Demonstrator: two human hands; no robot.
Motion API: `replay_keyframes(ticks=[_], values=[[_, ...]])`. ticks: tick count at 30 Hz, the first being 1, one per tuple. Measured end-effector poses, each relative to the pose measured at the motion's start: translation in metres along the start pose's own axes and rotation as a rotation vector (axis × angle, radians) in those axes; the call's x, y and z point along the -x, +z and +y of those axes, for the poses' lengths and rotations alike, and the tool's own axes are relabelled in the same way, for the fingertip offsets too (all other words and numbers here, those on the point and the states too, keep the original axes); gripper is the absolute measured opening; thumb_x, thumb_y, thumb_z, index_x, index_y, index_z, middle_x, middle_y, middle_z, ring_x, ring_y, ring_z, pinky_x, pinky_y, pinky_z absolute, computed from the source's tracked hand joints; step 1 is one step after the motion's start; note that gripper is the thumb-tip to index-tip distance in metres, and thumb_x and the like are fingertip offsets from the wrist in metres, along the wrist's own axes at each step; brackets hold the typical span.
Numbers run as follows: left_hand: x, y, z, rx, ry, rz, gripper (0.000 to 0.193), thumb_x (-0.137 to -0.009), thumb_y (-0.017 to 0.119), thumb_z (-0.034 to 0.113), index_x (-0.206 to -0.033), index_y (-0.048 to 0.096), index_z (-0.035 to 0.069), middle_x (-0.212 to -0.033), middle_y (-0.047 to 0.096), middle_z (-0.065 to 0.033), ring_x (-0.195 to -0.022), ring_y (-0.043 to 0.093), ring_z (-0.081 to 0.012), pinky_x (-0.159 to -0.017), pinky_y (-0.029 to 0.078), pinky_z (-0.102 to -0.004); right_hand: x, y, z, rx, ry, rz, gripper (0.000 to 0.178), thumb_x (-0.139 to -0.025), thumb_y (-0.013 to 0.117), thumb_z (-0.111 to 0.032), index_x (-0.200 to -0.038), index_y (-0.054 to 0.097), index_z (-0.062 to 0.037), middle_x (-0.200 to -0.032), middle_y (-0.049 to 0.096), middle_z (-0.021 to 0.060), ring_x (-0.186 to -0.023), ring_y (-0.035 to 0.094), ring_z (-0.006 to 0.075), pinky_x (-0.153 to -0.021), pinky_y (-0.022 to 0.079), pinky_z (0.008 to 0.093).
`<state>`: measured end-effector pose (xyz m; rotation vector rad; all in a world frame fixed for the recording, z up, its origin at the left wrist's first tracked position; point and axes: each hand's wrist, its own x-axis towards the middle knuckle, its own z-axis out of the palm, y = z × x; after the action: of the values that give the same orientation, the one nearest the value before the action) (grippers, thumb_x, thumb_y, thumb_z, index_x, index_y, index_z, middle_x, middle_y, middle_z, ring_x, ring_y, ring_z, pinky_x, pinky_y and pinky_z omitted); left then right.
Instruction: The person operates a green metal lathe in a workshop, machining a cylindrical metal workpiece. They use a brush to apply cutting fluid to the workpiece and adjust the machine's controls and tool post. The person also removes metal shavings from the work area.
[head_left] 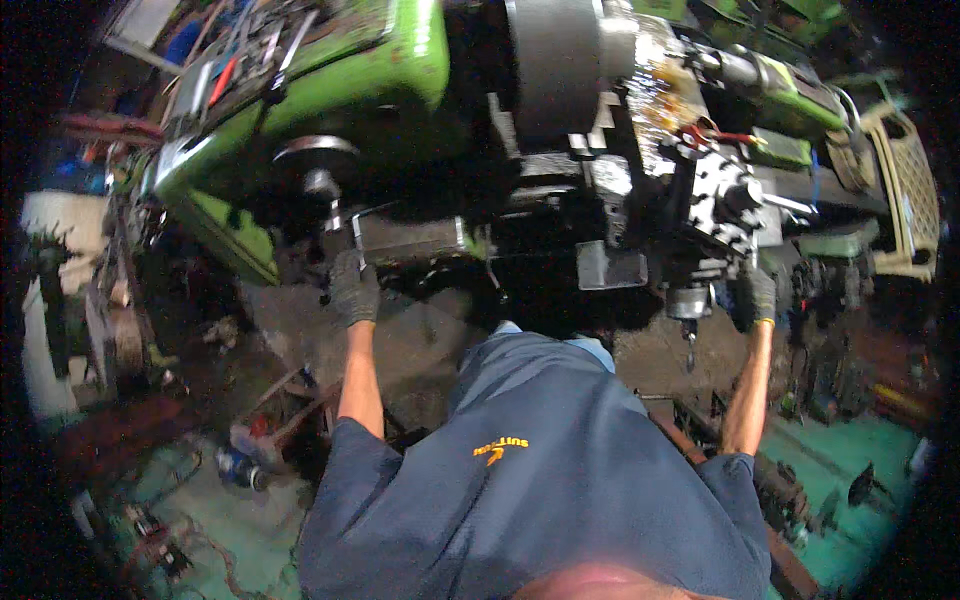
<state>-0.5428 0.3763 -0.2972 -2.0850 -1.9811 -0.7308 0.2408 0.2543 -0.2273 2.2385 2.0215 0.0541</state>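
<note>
A big green metal lathe stands before me. My left hand, in a dark glove, is closed round the lower end of a lever that hangs below a round silver hub on the green headstock. On the right, my gloved right hand is closed on a handle below the carriage's tool post; its fingers are partly hidden. Beside that hand a drill chuck with a bit points down. A large grey cylinder, the chuck or workpiece, sits at the top middle, smeared by blur.
Loose tools, one with a red handle, lie on top of the headstock. Shiny, stained foil-like sheeting covers part of the machine. A beige plastic chair stands at far right. A blue can lies on the green floor at lower left.
</note>
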Motion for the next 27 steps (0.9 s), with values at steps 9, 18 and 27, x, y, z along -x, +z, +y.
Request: replay_keyframes(ticks=[9, 18, 27], values=[[-0.056, -0.061, -0.005, 0.317, -0.318, 0.314, 0.023, -0.092, 0.065, 0.011, -0.112, 0.068, 0.001, -0.112, 0.067, -0.0163, -0.106, 0.063, -0.0304, -0.095, 0.049, -0.0405, -0.034, 0.026, 0.044, -0.803, 0.417, -0.184, 0.032, -0.097, 0.057, -0.032, -0.107, 0.069, -0.0031, -0.088, 0.067, 0.0078, -0.070, 0.059, 0.0173, -0.059, 0.047, 0.0325], [-0.284, -0.116, 0.094, 0.765, 0.037, 0.618, 0.031, -0.099, 0.048, 0.014, -0.118, 0.068, -0.001, -0.120, 0.068, -0.0178, -0.115, 0.063, -0.0297, -0.102, 0.046, -0.0381, -0.009, 0.007, 0.032, -0.657, 0.259, 0.056, 0.033, -0.098, 0.054, -0.032, -0.110, 0.069, -0.0051, -0.097, 0.068, 0.0068, -0.076, 0.060, 0.0158, -0.062, 0.047, 0.0305], [-0.336, -0.073, 0.221, 0.634, 0.494, 0.745, 0.024, -0.087, 0.065, 0.020, -0.105, 0.071, 0.007, -0.104, 0.069, -0.0124, -0.102, 0.061, -0.0382, -0.096, 0.045, -0.0471, 0.011, -0.011, 0.017, -1.777, 0.815, 0.120, 0.040, -0.098, 0.061, -0.040, -0.120, 0.063, -0.0057, -0.105, 0.070, 0.0101, -0.087, 0.065, 0.0206, -0.072, 0.054, 0.0368]])
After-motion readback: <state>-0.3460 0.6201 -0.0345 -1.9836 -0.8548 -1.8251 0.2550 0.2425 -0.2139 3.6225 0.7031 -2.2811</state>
